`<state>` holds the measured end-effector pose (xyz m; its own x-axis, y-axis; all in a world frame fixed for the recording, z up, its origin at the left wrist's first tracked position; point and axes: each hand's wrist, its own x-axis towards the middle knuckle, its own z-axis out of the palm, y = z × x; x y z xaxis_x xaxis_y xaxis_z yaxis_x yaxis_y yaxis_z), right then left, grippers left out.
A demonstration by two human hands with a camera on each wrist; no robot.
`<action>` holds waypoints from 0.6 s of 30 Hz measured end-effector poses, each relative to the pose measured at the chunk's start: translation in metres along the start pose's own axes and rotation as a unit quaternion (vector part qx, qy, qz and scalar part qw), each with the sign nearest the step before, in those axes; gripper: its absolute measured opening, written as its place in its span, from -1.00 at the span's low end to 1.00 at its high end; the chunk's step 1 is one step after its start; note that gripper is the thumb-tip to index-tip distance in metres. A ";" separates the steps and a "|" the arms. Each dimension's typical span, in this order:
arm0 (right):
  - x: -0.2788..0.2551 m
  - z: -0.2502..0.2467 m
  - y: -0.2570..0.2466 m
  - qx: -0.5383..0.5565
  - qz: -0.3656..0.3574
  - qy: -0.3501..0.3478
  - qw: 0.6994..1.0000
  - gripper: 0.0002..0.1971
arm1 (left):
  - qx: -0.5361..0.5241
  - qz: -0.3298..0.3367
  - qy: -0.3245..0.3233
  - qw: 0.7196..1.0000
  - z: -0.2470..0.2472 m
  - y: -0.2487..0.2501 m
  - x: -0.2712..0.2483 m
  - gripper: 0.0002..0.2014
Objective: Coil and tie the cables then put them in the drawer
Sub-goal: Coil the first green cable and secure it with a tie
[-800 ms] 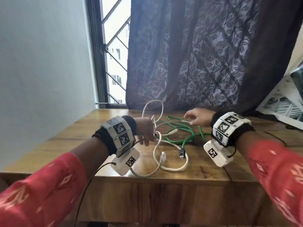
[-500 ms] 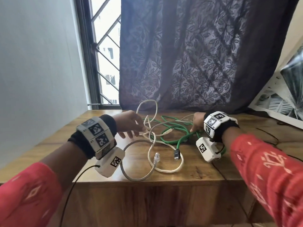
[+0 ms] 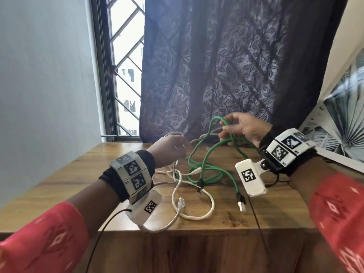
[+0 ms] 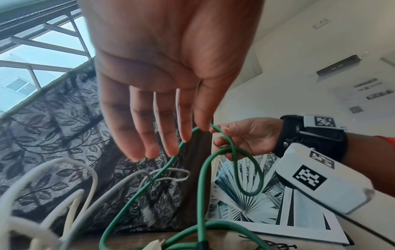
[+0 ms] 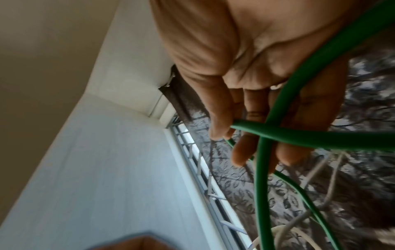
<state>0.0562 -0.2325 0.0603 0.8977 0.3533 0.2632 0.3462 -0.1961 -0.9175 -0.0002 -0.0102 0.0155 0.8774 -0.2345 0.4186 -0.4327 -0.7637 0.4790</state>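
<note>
So the green cable (image 3: 204,170) is the one in play here, and most of it sits in a loose pile on the wooden table (image 3: 256,217), tangled in with a white cable (image 3: 194,216) and a grey one that loops off the front edge. The right hand (image 3: 245,129) is up above the table near the curtain (image 3: 226,66), fingers curled around a raised loop of the green cable; from the right wrist view two strands cross right over the fingers (image 5: 252,135), with the thumb closing on them. From that grip the cable runs down and toward the person into the pile, so its long axis is pretty much a slope from the raised hand to the tabletop, and the free end with the plug (image 3: 241,201) dangles lower down on the right side, just in front of the wrist camera. The left hand (image 3: 169,148) is lower and to the left of the loop; in the left wrist view its fingers are straight and relaxed, gripping nothing, with the tips just about at the green strand, though I can't tell if they're actually touching. My guess is the next bit depends on that left hand, since it's the nearer one to the slack: the strand lies just to its right and slightly up. Nothing's coiled or tied yet, and I can't see a drawer in any view.
</note>
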 end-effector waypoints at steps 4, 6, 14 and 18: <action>-0.004 0.022 -0.004 -0.017 -0.036 -0.031 0.999 -0.82 | -0.019 0.000 0.003 1.000 0.007 0.012 0.004 -0.52; -0.005 0.027 0.003 -0.033 -0.061 -0.049 0.996 -0.80 | -0.029 -0.034 -0.038 0.998 0.018 0.013 0.004 -0.27; -0.020 0.038 -0.012 -0.136 -0.155 -0.145 0.968 -0.77 | -0.061 -0.045 0.014 0.997 0.023 -0.004 0.017 -0.85; -0.039 0.032 -0.001 -0.384 -0.202 0.061 0.899 -0.52 | -0.191 -0.130 0.145 0.962 -0.007 -0.027 0.012 -0.83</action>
<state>0.0121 -0.2170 0.0410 0.6638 0.4433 0.6024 0.6944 -0.6645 -0.2761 0.0206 0.0116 0.0136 0.8954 0.1555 0.4173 -0.2990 -0.4846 0.8221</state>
